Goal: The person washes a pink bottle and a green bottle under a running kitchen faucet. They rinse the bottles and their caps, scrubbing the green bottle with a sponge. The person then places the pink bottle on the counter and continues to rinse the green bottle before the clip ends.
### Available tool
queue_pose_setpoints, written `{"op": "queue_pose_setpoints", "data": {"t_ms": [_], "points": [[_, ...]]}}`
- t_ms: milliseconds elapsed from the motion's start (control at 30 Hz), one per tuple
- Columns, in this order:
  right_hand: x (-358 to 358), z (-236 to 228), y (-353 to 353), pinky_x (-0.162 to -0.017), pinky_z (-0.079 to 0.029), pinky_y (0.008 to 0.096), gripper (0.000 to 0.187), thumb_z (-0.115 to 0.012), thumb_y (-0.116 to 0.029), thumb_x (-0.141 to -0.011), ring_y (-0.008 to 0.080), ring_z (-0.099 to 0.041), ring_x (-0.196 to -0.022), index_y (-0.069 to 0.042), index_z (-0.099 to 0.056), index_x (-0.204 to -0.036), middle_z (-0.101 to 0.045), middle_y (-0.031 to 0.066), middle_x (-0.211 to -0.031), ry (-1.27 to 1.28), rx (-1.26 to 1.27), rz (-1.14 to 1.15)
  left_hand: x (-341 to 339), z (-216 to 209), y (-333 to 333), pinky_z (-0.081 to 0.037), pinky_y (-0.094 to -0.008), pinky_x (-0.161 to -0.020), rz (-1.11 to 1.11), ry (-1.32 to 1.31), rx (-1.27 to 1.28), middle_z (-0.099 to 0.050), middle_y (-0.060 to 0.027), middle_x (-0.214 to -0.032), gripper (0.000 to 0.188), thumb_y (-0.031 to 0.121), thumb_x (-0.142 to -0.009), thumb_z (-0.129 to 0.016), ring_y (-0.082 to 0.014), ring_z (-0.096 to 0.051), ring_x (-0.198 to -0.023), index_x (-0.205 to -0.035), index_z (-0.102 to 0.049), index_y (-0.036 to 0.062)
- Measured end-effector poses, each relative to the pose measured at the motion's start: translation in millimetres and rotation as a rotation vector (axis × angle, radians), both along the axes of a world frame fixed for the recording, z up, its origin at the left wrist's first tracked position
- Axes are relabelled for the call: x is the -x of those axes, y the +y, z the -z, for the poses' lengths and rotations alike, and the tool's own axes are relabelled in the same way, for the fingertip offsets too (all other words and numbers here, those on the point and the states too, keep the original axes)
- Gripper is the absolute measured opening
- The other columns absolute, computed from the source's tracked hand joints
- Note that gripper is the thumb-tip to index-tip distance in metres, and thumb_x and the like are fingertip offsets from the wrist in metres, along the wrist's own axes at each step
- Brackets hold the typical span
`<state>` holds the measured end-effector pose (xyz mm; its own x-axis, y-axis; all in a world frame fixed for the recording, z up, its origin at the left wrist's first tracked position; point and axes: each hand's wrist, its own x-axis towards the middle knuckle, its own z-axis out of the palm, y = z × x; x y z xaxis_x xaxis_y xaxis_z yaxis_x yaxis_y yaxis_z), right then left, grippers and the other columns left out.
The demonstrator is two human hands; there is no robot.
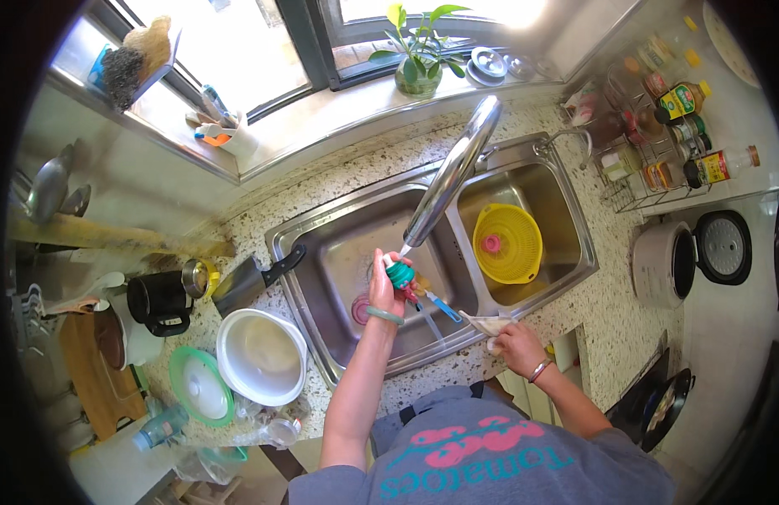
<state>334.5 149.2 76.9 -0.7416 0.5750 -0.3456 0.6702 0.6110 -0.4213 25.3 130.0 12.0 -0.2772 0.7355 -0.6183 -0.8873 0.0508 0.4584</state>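
My left hand (383, 290) is under the tap's spout over the large sink basin (335, 244), its fingers closed round a small teal ribbed object (399, 273). Pink, amber and blue parts hang beside it, and a blue strip (442, 308) reaches toward the basin's near rim. Exactly what kind of thing it is, I cannot make out. Water falls from the metal tap (453, 172) at that hand. To the right, past the sink's front edge, my right hand (521, 347) grips a pale cloth (488, 325). Near my left wrist a round pink piece (362, 309) lies on the basin floor.
A yellow colander (509, 268) with a pink piece inside sits in the right basin. Left of the sink are a cleaver (248, 282), a white pot (262, 357) and a green-rimmed lid (202, 385). A bottle rack (650, 168) and a rice cooker (661, 263) stand right.
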Motion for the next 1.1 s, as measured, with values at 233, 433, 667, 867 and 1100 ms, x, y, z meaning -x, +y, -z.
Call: {"op": "queue_pose_setpoints", "data": {"t_ms": [233, 433, 667, 867, 1100], "points": [[137.6, -11.3, 49.3, -0.092, -0.041, 0.0403, 0.022, -0.057, -0.021, -0.091, 0.0310, -0.055, -0.103, -0.003, -0.062, -0.102, -0.062, 0.0131, -0.106, 0.588, 0.095, 0.248, -11.3, 5.1, -1.2, -0.051, -0.0351, -0.066, -0.010, 0.012, -0.089, -0.062, -0.0080, -0.099, 0.045, 0.042, -0.102, -0.037, -0.0169, -0.058, -0.074, -0.127, -0.049, 0.0071], [228.0, 39.1, 63.0, -0.077, -0.044, 0.0449, 0.024, -0.048, -0.021, -0.093, 0.0379, -0.057, -0.093, -0.002, -0.060, -0.100, -0.063, 0.0181, -0.092, 0.567, 0.221, 0.242, -38.9, 11.7, 15.7, -0.042, -0.0306, -0.097, -0.283, 0.198, -0.082, -0.056, -0.0006, -0.115, 0.040, 0.038, -0.104, -0.035, -0.0136, -0.052, -0.108, -0.128, -0.049, 0.0103], [241.9, 52.2, 80.8, -0.055, -0.046, 0.0302, 0.020, -0.052, -0.019, -0.091, 0.0116, -0.059, -0.064, -0.005, -0.065, -0.086, -0.058, 0.0040, -0.065, 0.569, 1.094, 0.723, -26.7, 9.4, 11.8, -0.049, -0.0271, -0.073, -0.245, 0.181, -0.121, -0.059, -0.0012, -0.108, 0.042, 0.040, -0.104, -0.032, -0.0119, -0.057, -0.089, -0.130, -0.048, 0.0116], [217.8, 32.9, 80.9, -0.065, -0.044, 0.0220, 0.020, -0.062, -0.025, -0.093, 0.0052, -0.055, -0.078, -0.006, -0.065, -0.099, -0.062, -0.0029, -0.087, 0.524, 1.161, 0.625, -23.8, 1.5, 11.3, -0.048, -0.0275, -0.058, -0.215, 0.105, -0.011, -0.060, -0.0031, -0.095, 0.043, 0.043, -0.103, -0.032, -0.0113, -0.056, -0.073, -0.127, -0.048, 0.0118], [246.5, 63.3, 73.3, -0.066, -0.044, 0.0241, 0.033, -0.055, -0.039, -0.095, 0.0058, -0.054, -0.074, -0.007, -0.064, -0.096, -0.062, -0.0016, -0.083, 0.576, 0.775, 0.588, -29.7, 27.8, 22.1, -0.050, -0.0289, -0.065, -0.272, 0.308, -0.015, -0.061, -0.0031, -0.102, 0.042, 0.045, -0.103, -0.031, -0.0125, -0.058, -0.081, -0.120, -0.052, 0.0129]]}}
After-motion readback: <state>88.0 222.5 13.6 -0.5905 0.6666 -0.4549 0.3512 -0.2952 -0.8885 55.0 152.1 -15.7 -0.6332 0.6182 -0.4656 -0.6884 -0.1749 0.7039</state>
